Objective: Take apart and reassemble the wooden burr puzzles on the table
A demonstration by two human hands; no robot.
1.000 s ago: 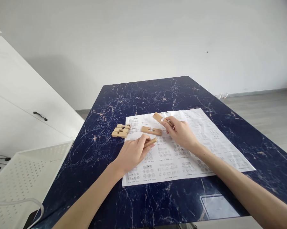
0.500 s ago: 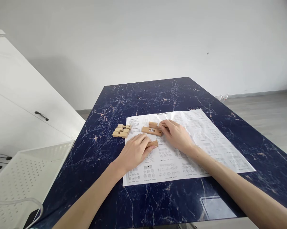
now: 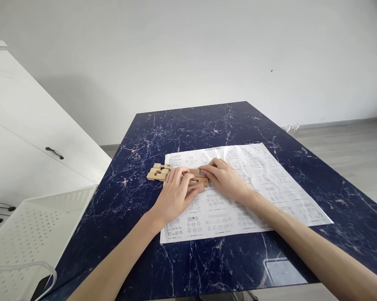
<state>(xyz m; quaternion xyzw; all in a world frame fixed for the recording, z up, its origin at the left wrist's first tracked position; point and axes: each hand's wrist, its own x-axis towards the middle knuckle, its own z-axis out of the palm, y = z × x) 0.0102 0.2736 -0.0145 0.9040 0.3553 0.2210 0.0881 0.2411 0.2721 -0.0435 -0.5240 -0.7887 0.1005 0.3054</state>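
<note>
On the blue counter [image 3: 188,129], wooden bars [image 3: 202,180] sit mid-frame. The left hand [image 3: 174,193], palm down, has fingers clamped on them. The right hand [image 3: 223,178] bends over their right end; pinching, I can't tell.

2 hands [image 3: 171,197] on wooden blocks [image 3: 194,172] atop a printed sheet [image 3: 238,209], blue marbled tabletop [image 3: 188,129] beneath

"3" on wooden block [image 3: 167,166], paper sheet [image 3: 256,182] with illegible print
</note>
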